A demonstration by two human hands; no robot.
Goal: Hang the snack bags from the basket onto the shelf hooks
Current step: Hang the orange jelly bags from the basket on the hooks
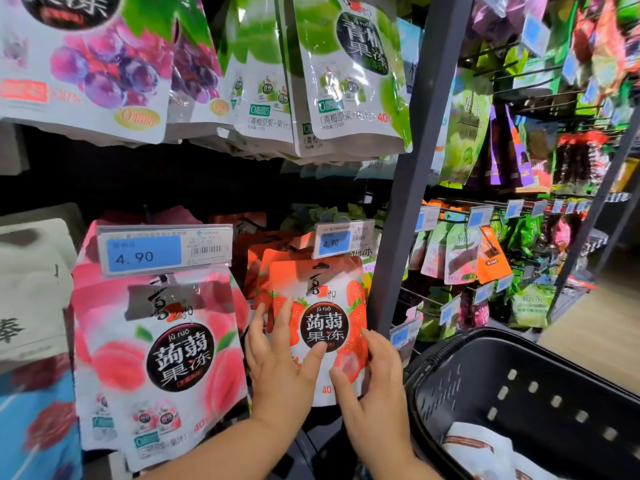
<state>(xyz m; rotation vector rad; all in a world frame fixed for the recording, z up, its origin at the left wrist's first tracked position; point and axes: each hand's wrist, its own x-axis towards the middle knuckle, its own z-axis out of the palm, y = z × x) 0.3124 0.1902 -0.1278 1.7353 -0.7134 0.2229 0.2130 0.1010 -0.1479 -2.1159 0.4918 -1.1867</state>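
Presently: basket, black, perforated, lower right, holding a white bag. Strawberry bag, red-white with a round black label, upright at the front of a lower shelf row; long axis vertical, top under the 4.90 tag. Left grip and right grip: fingers straight, spread against its front.

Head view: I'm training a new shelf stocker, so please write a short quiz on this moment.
1. True or false: only one hand touches the strawberry bag.
2. The price tag above it reads: A 4.90, B 9.40, C 6.50.
3. Fill in: the black basket sits to the ___ of both hands.
Key: 1 false, left hand and right hand both touch it; 2 A; 3 right.
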